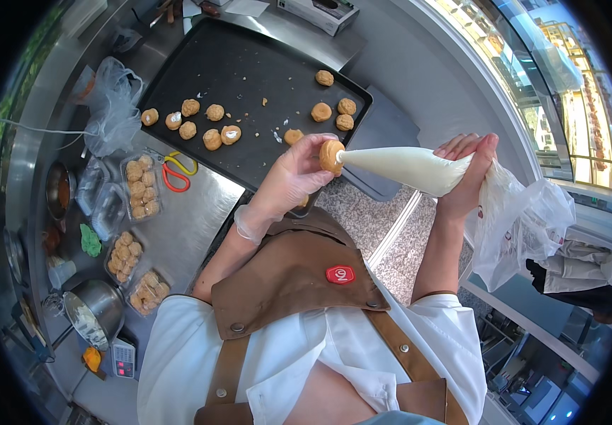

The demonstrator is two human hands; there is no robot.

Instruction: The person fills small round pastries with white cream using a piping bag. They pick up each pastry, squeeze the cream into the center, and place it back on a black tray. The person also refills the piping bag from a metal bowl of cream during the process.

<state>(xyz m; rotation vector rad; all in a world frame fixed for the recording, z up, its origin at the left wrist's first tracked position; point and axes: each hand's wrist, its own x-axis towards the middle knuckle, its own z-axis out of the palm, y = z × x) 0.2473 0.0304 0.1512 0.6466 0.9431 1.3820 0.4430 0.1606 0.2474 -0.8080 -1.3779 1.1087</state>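
My left hand (298,172), in a clear plastic glove, holds a round cream puff shell (330,156) by its edges between thumb and fingers. The tip of a piping bag (406,167) filled with pale cream touches or enters the shell's side facing right. Bare, my right hand (468,170) grips the bag around its filled upper part, and the loose plastic end hangs beyond it. Below the left hand and beyond it lies a black baking tray (242,69) with scattered puffs and crumbs; a few puffs at its left, such as this one (231,135), show white cream.
Left of the tray, scissors (178,172) with red and yellow handles lie on the steel worktop. Clear boxes of puffs (142,187), empty clamshells (105,207), a metal mixing bowl (96,311) and a digital scale (123,358) stand further left. A glove box (319,16) is at the back.
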